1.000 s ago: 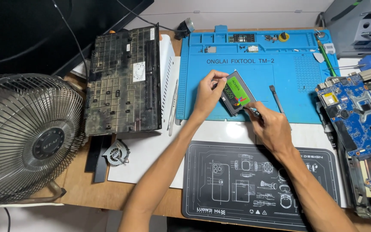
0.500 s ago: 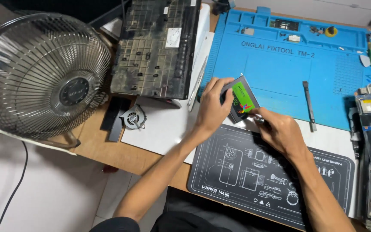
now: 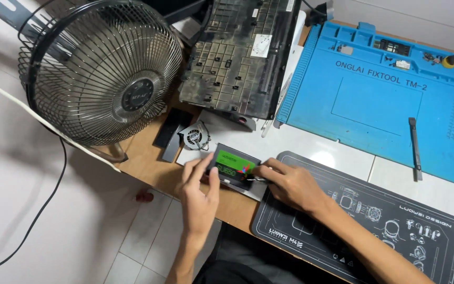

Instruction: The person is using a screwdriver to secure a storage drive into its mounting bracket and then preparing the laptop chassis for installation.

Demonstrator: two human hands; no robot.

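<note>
Head view: your left hand and right hand meet on a flat black drive with a green label at the near edge of the wooden desk. Your left fingers and thumb are closed on the drive's left end, gripping it; your right fingertips pinch a small thin metal piece against the drive's right end, though what that piece is cannot be told. The drive lies partly over a white sheet, just left of the dark printed mat on which your right forearm rests. A small round cooler fan sits just beyond the drive; a desk fan with a wire cage stands farther left. A dusty laptop base and a blue repair mat bearing a slim black tool lie at the back.
</note>
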